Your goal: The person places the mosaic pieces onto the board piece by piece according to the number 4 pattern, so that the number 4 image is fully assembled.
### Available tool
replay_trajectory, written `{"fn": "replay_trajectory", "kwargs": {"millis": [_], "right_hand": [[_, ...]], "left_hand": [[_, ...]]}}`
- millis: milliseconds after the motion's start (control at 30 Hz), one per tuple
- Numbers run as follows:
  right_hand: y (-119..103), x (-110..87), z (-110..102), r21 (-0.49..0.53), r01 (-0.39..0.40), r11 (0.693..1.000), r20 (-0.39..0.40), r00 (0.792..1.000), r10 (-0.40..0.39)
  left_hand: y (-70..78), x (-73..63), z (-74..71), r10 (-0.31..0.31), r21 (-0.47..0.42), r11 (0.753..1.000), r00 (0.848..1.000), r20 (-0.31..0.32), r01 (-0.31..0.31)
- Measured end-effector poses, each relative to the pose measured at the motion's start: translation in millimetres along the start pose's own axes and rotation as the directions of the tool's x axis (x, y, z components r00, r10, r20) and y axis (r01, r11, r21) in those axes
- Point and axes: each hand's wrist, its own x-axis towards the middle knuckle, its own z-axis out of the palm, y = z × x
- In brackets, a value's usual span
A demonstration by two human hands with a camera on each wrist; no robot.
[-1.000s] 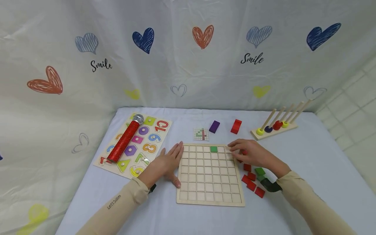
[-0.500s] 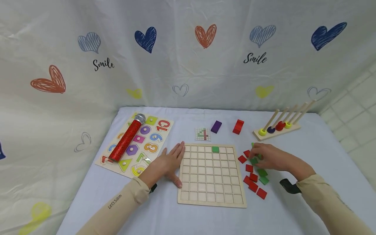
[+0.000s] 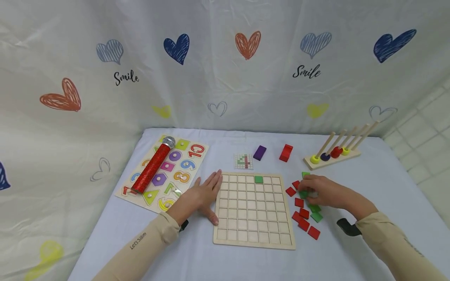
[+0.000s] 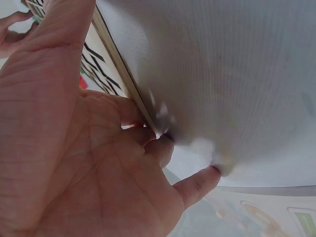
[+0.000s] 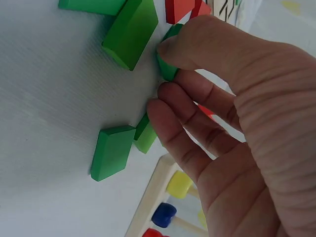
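Two beige sleeves (image 3: 140, 246) are seen at the near edge, over a table spread with white cloth (image 3: 191, 257). The square grid board (image 3: 254, 215) is laid flat in the middle of the table, and its left edge is touched by the left hand (image 3: 201, 198), whose fingers are held extended, with the thumb spread apart from them.

Just beyond the board's right edge, red tiles (image 3: 314, 233) and loose green tiles (image 3: 316, 217) are scattered. Among them a green tile (image 5: 167, 70) is pinched between the thumb and a finger of the right hand (image 3: 327, 191); it is held low over the cloth, and whether the cloth is touched by it cannot be told. One inset green tile (image 3: 258, 179) is set in the farthest row of the grid, right of centre.

To the left, a number puzzle (image 3: 138, 199) is laid flat, with a red microphone (image 3: 152, 168) placed across it. Beyond the board are placed a patterned card (image 3: 243, 161), a purple block (image 3: 259, 153) and a red stack (image 3: 286, 153). Farther right, coloured rings are threaded on a peg stand (image 3: 314, 166). Behind everything, a curtain (image 3: 218, 84) is printed with hearts and "Smile".
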Motion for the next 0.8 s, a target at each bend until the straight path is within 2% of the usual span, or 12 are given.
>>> {"fn": "replay_trajectory", "kwargs": {"millis": [267, 467, 633, 800], "right_hand": [[2, -0.6, 1, 0.041, 0.070, 0.997, -0.045, 0.997, -0.068], [-10, 2.9, 1, 0.055, 0.084, 0.995, -0.079, 0.994, -0.080], [-22, 9.4, 3, 0.079, 0.092, 0.993, -0.072, 0.994, -0.086], [-35, 20.8, 4, 0.032, 0.125, 0.992, -0.080, 0.989, -0.122]], "left_hand": [[0.5, -0.3, -0.3, -0.009, 0.008, 1.000, 1.000, 0.003, 0.009], [1.0, -0.2, 0.7, -0.008, 0.007, 1.000, 1.000, 0.002, 0.008], [2.3, 0.2, 0.5, -0.014, 0.005, 1.000, 1.000, 0.008, 0.014], [3.0, 0.8, 0.2, -0.022, 0.013, 1.000, 1.000, 0.014, 0.022]]}}
